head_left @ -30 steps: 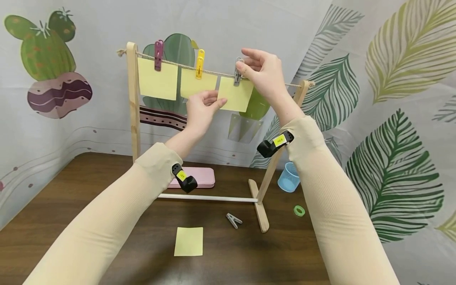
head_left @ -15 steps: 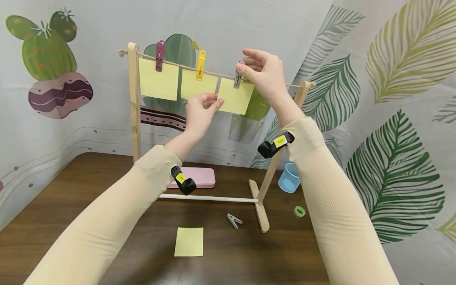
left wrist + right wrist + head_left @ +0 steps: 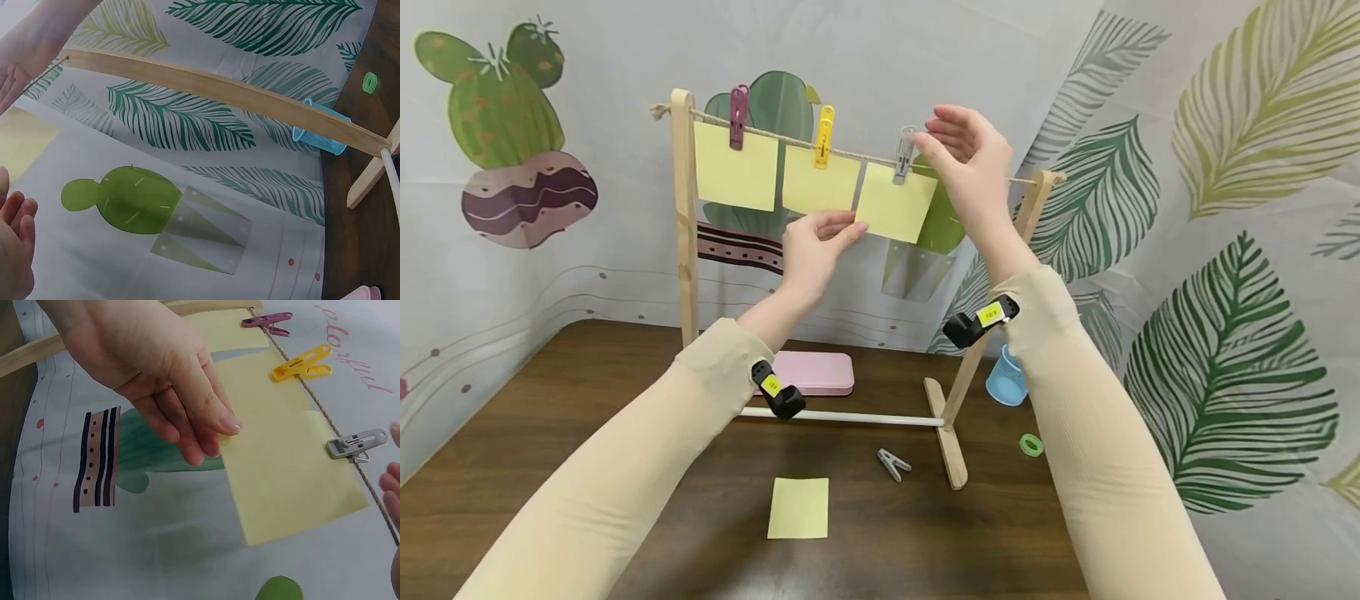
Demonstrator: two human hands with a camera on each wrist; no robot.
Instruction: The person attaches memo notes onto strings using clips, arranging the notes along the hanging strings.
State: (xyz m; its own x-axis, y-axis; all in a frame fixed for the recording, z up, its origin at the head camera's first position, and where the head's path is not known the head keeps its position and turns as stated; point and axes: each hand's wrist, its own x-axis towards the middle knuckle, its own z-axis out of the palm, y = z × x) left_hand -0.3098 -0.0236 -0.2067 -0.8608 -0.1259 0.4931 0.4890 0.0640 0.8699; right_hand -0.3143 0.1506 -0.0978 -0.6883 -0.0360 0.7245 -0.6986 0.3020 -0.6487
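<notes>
My left hand [image 3: 811, 257] pinches the lower left corner of a yellow sticky note [image 3: 893, 204] between thumb and fingers. A grey clothespin [image 3: 905, 157] clamps that note's top edge to a rope [image 3: 317, 400]. My right hand [image 3: 976, 167] is just right of the clothespin, fingers loosely bent and holding nothing; the right wrist view shows a small gap between them. Further left along the rope, a purple clothespin [image 3: 738, 117] and a yellow clothespin [image 3: 824, 137] each hold another sticky note.
The rope spans a wooden stand [image 3: 684, 208]. On the table lie a loose sticky note [image 3: 798, 508], a grey clothespin [image 3: 893, 464] and a green tape ring [image 3: 1031, 445]. A pink case [image 3: 812, 372] and a blue mesh cup [image 3: 1006, 379] are further back.
My right hand has let go of the grey clothespin and moved slightly right. My left hand has shifted a little down and left, to the note's lower corner.
</notes>
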